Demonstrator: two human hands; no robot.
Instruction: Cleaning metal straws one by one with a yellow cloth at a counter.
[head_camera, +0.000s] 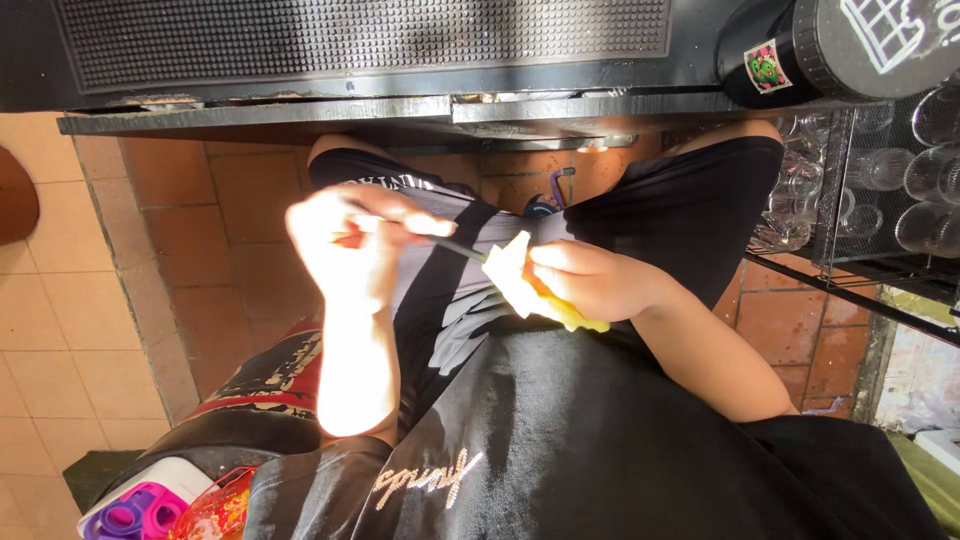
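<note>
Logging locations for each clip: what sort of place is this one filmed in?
Probably behind a bar or in a cafe's service area. A ribbed black rubber mat lies on the counter, a wire rack of upturned glasses stands alongside, and the floor is terracotta tile.

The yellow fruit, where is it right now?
In the head view, the yellow fruit sits just right of centre, held in the right hand. The knife in the left hand meets its left edge, above the black apron.
</note>
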